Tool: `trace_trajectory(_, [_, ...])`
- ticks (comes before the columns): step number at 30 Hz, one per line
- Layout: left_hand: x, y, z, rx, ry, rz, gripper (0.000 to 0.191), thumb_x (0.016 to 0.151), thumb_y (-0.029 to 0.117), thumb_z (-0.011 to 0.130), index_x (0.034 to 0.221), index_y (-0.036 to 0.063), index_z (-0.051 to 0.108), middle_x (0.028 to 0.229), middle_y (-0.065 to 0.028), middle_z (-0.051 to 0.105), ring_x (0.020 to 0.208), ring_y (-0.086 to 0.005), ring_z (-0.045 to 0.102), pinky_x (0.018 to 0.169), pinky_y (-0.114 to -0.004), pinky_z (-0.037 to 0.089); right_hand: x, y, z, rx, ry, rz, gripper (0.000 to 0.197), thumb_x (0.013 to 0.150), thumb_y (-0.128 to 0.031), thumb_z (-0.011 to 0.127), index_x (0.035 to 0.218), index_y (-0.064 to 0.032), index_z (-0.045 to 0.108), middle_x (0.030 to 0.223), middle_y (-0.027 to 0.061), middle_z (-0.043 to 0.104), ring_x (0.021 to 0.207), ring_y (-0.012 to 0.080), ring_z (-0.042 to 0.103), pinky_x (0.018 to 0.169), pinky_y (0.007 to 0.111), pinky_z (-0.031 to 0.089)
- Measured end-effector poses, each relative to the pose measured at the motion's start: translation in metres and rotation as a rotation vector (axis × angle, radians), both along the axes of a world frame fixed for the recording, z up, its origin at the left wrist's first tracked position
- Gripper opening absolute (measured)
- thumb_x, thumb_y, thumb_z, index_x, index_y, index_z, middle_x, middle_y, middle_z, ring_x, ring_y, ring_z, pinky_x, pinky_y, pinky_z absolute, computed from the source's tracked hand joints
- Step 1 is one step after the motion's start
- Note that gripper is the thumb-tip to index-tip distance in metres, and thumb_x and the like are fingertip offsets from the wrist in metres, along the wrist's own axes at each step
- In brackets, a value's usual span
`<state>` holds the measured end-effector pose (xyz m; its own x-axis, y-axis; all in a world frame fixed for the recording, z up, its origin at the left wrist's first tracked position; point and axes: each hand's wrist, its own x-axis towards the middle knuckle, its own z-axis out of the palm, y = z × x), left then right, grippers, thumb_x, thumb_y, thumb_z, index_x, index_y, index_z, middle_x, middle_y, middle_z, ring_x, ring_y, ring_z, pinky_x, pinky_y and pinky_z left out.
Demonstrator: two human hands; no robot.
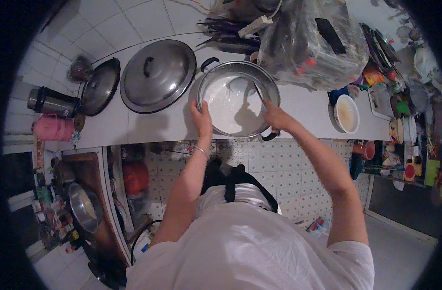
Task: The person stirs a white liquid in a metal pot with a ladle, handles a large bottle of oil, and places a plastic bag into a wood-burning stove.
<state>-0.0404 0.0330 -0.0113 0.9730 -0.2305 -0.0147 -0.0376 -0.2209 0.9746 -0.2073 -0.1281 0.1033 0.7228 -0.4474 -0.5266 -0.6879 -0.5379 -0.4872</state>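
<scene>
A wide metal pot [273, 79] with two black handles stands on the white counter, partly filled with a whitish liquid [221, 108]. My left hand [201, 117] grips the pot's rim on its left side, thumb near the inner wall. In my right hand [277, 116] is the handle of a ladle [258, 88], which slants over the pot's right side. The ladle's bowl [240, 87] appears to lie in the liquid towards the far side. Shadows fall across the liquid's surface.
Left of the pot lies a large metal lid [159, 78]; a second lid [100, 87] leans at the wall near a steel thermos [54, 102]. Behind are eggplants [231, 40] and a clear plastic bag [311, 47]. A white bowl [347, 114] sits to the right.
</scene>
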Motion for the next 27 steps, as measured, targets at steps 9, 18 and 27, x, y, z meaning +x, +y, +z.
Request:
trace_trajectory(9, [-0.024, 0.003, 0.014, 0.065, 0.089, 0.012, 0.043, 0.089, 0.026, 0.041, 0.12, -0.0047, 0.043, 0.112, -0.0249, 0.051, 0.104, -0.0345, 0.051, 0.089, -0.036, 0.038, 0.066, 0.069, -0.037, 0.252, 0.017, -0.279, 0.042, 0.078, -0.012, 0.042, 0.114, 0.0047, 0.027, 0.087, 0.0297, 0.056, 0.064, 0.0351, 0.059, 0.052, 0.041, 0.048])
trace_trajectory(18, [0.042, 0.001, -0.017, 0.107, -0.07, -0.129, 0.04, 0.087, 0.023, 0.044, 0.116, -0.004, 0.047, 0.112, -0.0222, 0.053, 0.103, -0.0319, 0.051, 0.088, -0.035, 0.038, 0.015, 0.074, 0.0, 0.207, 0.254, 0.243, 0.048, 0.071, 0.002, 0.039, 0.117, 0.0075, 0.024, 0.069, 0.0232, 0.058, 0.047, 0.0298, 0.059, 0.039, 0.038, 0.046])
trace_trajectory(27, [0.096, -0.035, -0.003, 0.154, -0.084, -0.521, 0.041, 0.085, 0.025, 0.048, 0.116, 0.0001, 0.049, 0.111, -0.0218, 0.054, 0.106, -0.0302, 0.051, 0.091, -0.034, 0.037, -0.027, 0.045, 0.044, -0.226, 0.513, 0.612, 0.058, 0.074, -0.007, 0.048, 0.128, -0.0008, 0.028, 0.091, 0.0194, 0.061, 0.085, 0.0315, 0.061, 0.068, 0.042, 0.049])
